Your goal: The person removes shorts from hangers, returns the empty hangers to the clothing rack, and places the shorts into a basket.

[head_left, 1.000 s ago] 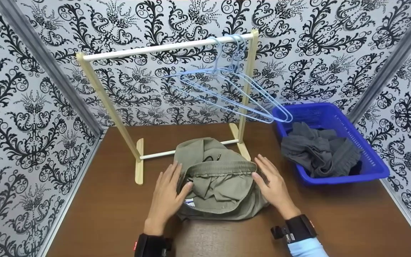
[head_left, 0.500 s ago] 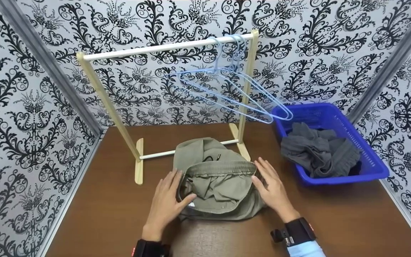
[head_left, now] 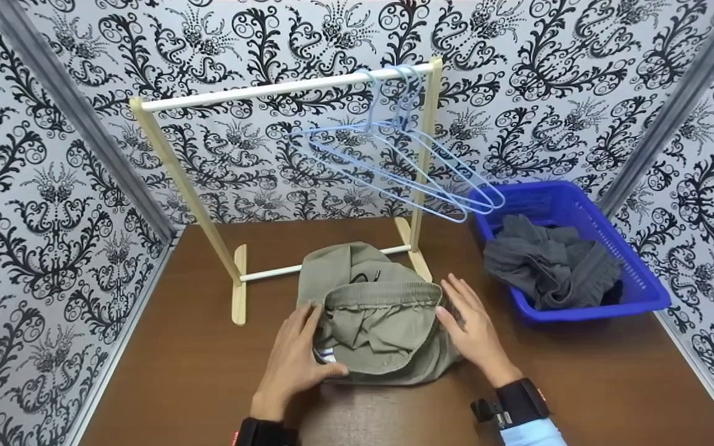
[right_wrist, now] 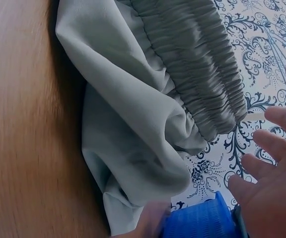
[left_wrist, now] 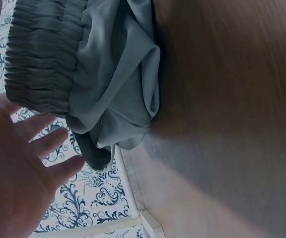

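Note:
A pair of olive-green shorts [head_left: 372, 316] with an elastic waistband lies bunched on the brown table [head_left: 177, 371], in front of the rack. My left hand [head_left: 298, 356] lies flat against the shorts' left side, fingers straight, with its thumb along the front hem. On the right side of the shorts rests my right hand [head_left: 468, 322], also flat with straight fingers. In the left wrist view the left hand [left_wrist: 19, 173] is spread beside the shorts [left_wrist: 98, 74]. The right wrist view has the right hand [right_wrist: 272, 173] spread next to the gathered waistband [right_wrist: 197, 64].
A small wooden clothes rack [head_left: 282, 90] stands behind the shorts, with light blue wire hangers [head_left: 406, 161] at its right end. A blue basket [head_left: 642, 291] at the right holds a grey garment [head_left: 546, 263]. Patterned walls close in three sides.
My left hand has slid nearer along the shorts' left side, its thumb now on the front hem. The right hand has barely moved.

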Available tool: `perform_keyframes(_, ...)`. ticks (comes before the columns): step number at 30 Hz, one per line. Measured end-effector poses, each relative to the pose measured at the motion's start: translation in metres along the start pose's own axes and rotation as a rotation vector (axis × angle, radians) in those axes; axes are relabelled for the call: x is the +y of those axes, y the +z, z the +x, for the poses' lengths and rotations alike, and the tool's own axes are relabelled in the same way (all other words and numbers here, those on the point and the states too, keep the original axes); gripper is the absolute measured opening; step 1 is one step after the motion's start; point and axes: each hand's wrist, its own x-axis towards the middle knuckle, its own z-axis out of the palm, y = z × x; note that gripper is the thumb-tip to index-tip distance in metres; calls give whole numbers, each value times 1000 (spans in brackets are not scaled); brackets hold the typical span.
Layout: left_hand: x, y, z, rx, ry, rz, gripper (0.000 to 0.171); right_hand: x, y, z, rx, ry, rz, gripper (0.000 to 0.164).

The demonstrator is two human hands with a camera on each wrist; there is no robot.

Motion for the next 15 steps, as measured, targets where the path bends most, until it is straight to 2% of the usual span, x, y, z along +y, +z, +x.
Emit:
perform_keyframes(3,0,1,1,-25,6,8,136,-1,1,-1,-2,-3,-3,53)
perform_keyframes(10,2,-1,8,-164,-97,39,139,-2,4,-1,15,-18,-6,52)
perform_keyframes(15,5,0,14,-210,-139,32,135,-3,6,0,26,-27,0,52)
